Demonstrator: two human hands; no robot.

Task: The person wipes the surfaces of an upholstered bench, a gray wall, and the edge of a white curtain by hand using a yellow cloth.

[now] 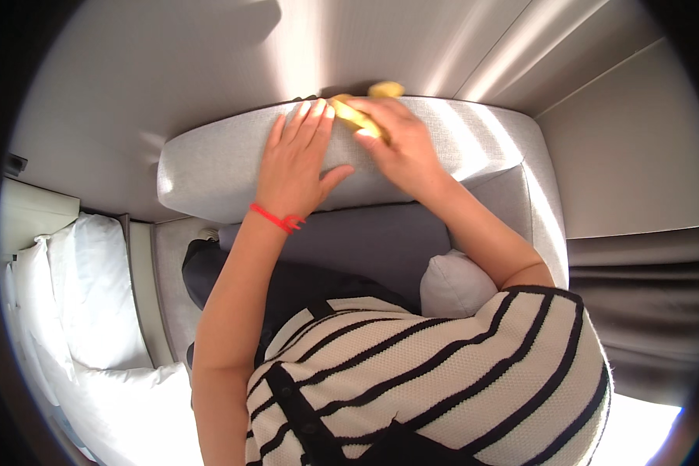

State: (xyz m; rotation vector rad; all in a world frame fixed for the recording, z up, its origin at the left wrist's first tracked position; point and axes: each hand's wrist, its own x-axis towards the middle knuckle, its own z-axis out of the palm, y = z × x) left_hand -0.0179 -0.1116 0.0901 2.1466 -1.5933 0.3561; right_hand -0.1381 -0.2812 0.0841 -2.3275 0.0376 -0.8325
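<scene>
My left hand [296, 156] lies flat on top of the light grey fabric backrest [221, 154] of a sofa, its fingers pointing to the wall and a red cord around the wrist. To its right, my right hand [405, 143] grips a yellow cloth [356, 116] at the backrest's rear edge, near the left fingertips. Part of the cloth [386, 89] sticks up beyond the knuckles, against the wall panel. This hand and the cloth look blurred. Small dark items [304, 98] show just past the left fingertips; I cannot tell what they are.
A smooth wall panel [221, 70] stands right behind the backrest. Below lies a dark grey seat cushion [373, 239], with a light grey throw pillow [457, 284] at its right. White bedding [96, 285] is at the left, a dark curtain [635, 314] at the right.
</scene>
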